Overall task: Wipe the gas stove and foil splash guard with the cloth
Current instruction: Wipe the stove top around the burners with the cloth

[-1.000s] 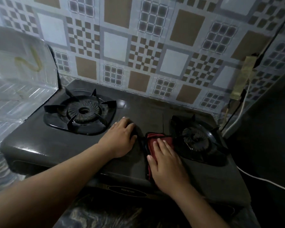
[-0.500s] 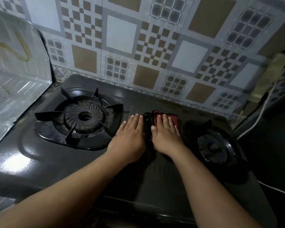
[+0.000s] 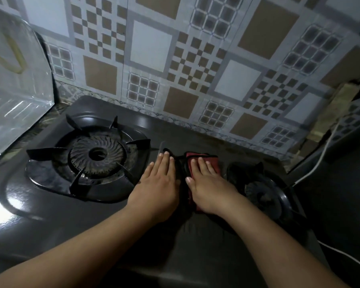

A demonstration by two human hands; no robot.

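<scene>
A black two-burner gas stove (image 3: pixel 50 221) fills the middle of the head view. A red cloth (image 3: pixel 213 162) lies flat on its top between the burners, toward the back. My right hand (image 3: pixel 208 186) presses on the cloth with straight fingers. Just left of it, my left hand (image 3: pixel 158 183) rests flat on the bare stove top beside the left burner (image 3: pixel 97 154). The right burner (image 3: pixel 262 194) lies just right of my right hand. The silver foil splash guard (image 3: pixel 17 88) stands at the left, with a yellowish stain on it.
A patterned tiled wall (image 3: pixel 195 59) rises directly behind the stove. A white cable (image 3: pixel 318 163) hangs at the right, beside a dark surface (image 3: pixel 341 204). A strip of tape (image 3: pixel 328 113) sticks to the wall at the right.
My right hand slid the cloth from the front of the stove toward the back, between the burners. My left hand moved back alongside it. The view tilted closer to the stove.
</scene>
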